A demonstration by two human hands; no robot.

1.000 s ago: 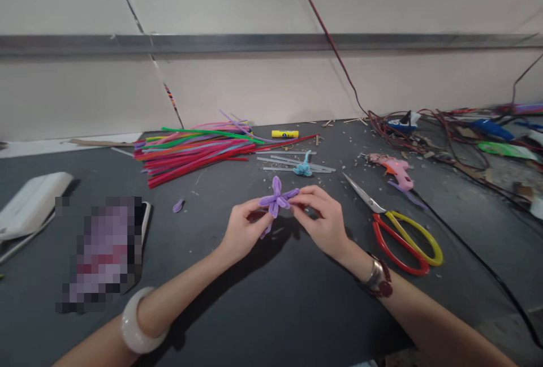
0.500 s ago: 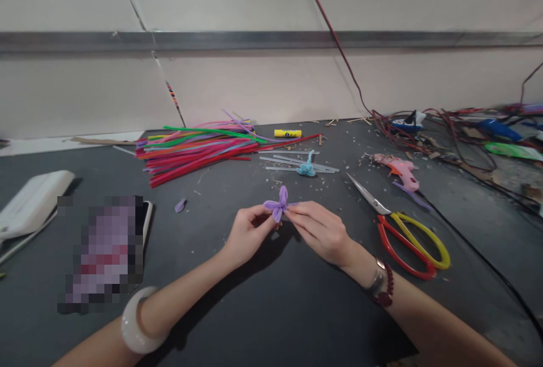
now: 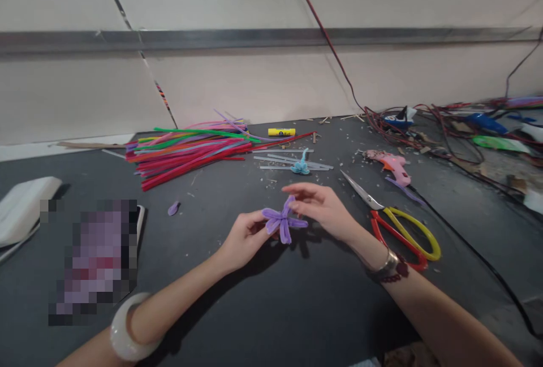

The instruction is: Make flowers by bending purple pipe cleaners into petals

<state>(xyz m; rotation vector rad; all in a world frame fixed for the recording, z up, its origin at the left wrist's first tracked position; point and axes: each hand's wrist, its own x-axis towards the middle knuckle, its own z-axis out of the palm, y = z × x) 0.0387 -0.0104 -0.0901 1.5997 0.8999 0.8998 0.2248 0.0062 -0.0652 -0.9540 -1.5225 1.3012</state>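
Observation:
A purple flower shape of looped fuzzy stems is above the dark table, its several petals spread. My left hand pinches it at its left side. My right hand has its thumb and index finger around the upper petal, at the flower's upper right. Behind them a small light-blue flower lies on clear sticks. A single purple loop rests on the table left of my hands.
Colourful fuzzy stems and a yellow tube lie at the back. Scissors, a pink glue gun and tangled cables are on the right. A white device and a pixelated object are on the left.
The flower has turned and now shows more petals, spread wider. My right hand has shifted from its side up to the upper petal. The view has shifted slightly to the right.

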